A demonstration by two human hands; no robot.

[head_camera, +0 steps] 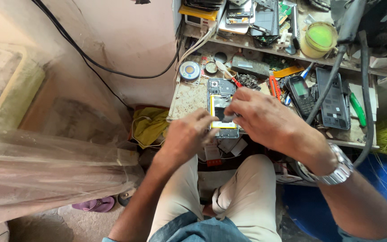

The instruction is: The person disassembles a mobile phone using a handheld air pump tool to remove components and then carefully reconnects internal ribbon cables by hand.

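Your two hands work on an opened phone on a crowded repair bench.

The workbench (189,101) is speckled and packed with parts, and a shelf (265,45) of old phones sits above it. Your right hand (258,114) wears a metal wristwatch (334,168) and its fingers are pinched narrow on something small over the phone; you cannot tell what it is. Your left hand (187,134) is curled at the phone's near left edge and touches it. The opened phone (221,105) lies flat with its back off. You see dark insides and a yellow rim. Its long side runs away from you, camera end far. A black keypad phone (302,94) lies to the right, near a round tin (190,70) and a yellow-green tub (320,38).
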